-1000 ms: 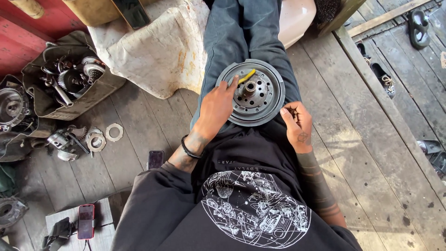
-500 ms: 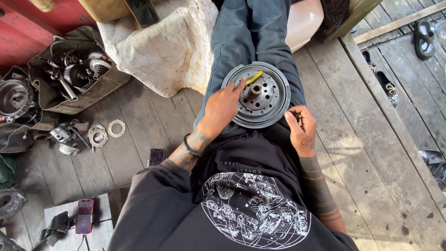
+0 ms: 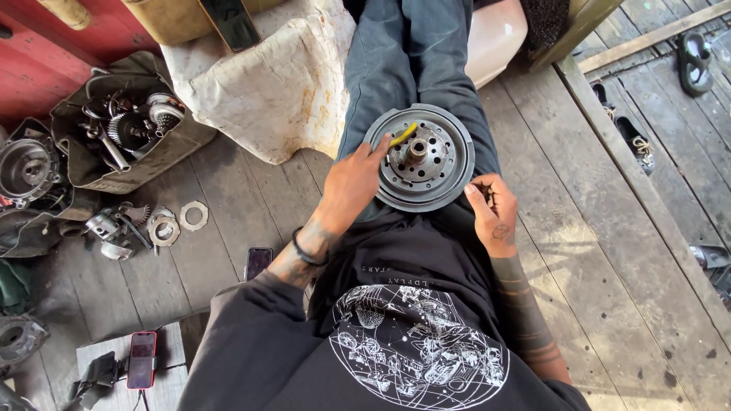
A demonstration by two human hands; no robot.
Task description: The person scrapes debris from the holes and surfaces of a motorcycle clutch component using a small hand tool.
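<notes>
A round grey metal disc (image 3: pixel 445 141) with a centre hub and a ring of holes lies on my lap, on dark jeans. My left hand (image 3: pixel 352 183) grips a small yellow-handled tool (image 3: pixel 403 135) and presses it onto the disc's left face near the hub. My right hand (image 3: pixel 491 209) sits at the disc's lower right rim. Its fingers are curled and the thumb touches the edge. A black band circles my left wrist.
I sit on a wooden plank floor. To the left are an open bag of metal engine parts (image 3: pixel 126 125), loose gears and washers (image 3: pixel 179 221), a dark phone (image 3: pixel 259 261) and a red phone (image 3: pixel 142 359). A stained white sack (image 3: pixel 274 84) lies beside my legs. Sandals (image 3: pixel 697 61) lie far right.
My right hand has moved up from my lap to the disc's rim. My left hand stays on the disc with the yellow tool.
</notes>
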